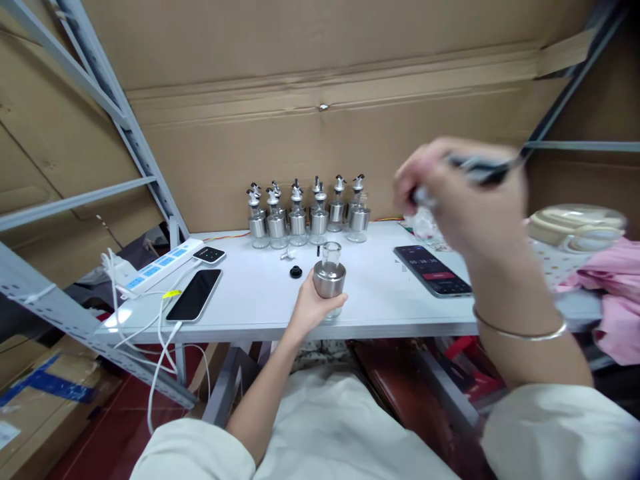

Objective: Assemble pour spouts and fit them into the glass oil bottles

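My left hand [311,308] is wrapped round a glass bottle [330,279] with a steel sleeve, upright near the table's front edge; its glass neck is uncapped. My right hand [463,180], smeared by motion, is raised over the table's right side. It is closed round a slender black and silver pen-like tool [481,168], whose exact kind is too blurred to tell. Behind the held bottle lie a black cap [295,272], a small pale spout piece [287,255] and a short black piece [319,251]. Farther back stand several similar bottles [298,222], most with pourer tops.
On the left of the white table [260,293] are a power strip [163,267], a small dark-screened device [209,255], a phone [195,295] and white cables. Another phone [433,270] lies right, beside clear plastic and pink cloth [623,293]. Cardboard [320,143] walls the back.
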The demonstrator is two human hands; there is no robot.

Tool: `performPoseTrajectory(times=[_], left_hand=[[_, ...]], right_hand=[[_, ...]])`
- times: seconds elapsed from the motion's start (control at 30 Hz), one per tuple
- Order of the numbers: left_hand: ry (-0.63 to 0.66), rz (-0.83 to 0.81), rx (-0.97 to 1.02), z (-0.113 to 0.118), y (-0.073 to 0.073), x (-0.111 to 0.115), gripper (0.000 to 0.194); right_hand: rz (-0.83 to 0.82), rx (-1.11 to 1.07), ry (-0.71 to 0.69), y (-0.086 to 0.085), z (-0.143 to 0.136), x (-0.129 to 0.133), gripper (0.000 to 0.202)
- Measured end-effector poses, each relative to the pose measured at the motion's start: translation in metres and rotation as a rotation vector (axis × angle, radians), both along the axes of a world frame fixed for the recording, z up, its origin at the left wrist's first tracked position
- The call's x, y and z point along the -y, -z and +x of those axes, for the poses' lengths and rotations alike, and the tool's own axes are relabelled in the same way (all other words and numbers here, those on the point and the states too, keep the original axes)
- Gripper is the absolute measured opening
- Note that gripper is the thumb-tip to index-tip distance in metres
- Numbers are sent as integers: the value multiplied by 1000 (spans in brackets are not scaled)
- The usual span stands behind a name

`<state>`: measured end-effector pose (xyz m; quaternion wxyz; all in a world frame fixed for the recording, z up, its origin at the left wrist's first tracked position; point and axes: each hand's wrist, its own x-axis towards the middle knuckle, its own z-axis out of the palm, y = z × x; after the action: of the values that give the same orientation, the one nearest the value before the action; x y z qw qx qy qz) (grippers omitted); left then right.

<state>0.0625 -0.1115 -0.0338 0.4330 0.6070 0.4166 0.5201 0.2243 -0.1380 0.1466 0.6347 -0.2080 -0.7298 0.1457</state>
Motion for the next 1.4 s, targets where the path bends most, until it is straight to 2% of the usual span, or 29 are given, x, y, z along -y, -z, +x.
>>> performPoseTrajectory(times=[0.07,0.17,0.23,0.4,0.53,0.6,0.7,0.83,0.93,1.03,1.13,1.23,1.33,1.4], left_hand=[[-1,8,-36,0,2,0,48],[19,-8,-129,0,6,-2,58],[37,-15,-188,0,9,-3,65],[40,49,-213,1,15,0,83],[-6,206,-270,-10,9,-5,79],[-77,332,-301,-21,1,-21,72],[-250,452,-309,-42,-14,-63,67],[-514,353,-221,-73,-24,-124,59],[-598,346,-234,-93,-20,-150,58],[-659,183,-161,-108,-10,-162,58],[-646,9,-85,-113,-2,-170,53],[-621,18,-123,-112,3,-173,44],[-618,4,-151,-109,-1,-171,41],[-641,35,-116,-110,-12,-166,41]], right_hand=[[-153,271,102,25,1,-11,20],[-194,519,124,56,0,-31,20],[-200,593,176,68,0,-39,19],[-172,705,413,81,10,-45,19],[-168,753,561,87,22,-59,14],[-171,730,627,92,27,-72,13],[-220,721,700,102,31,-98,21],[-281,723,766,111,31,-135,30],[-280,668,772,117,27,-164,34],[-269,590,754,125,22,-185,38],[-242,488,737,138,17,-197,45],[-164,489,679,153,17,-200,41],[-96,592,620,166,20,-203,30],[-89,619,605,173,23,-208,28]])
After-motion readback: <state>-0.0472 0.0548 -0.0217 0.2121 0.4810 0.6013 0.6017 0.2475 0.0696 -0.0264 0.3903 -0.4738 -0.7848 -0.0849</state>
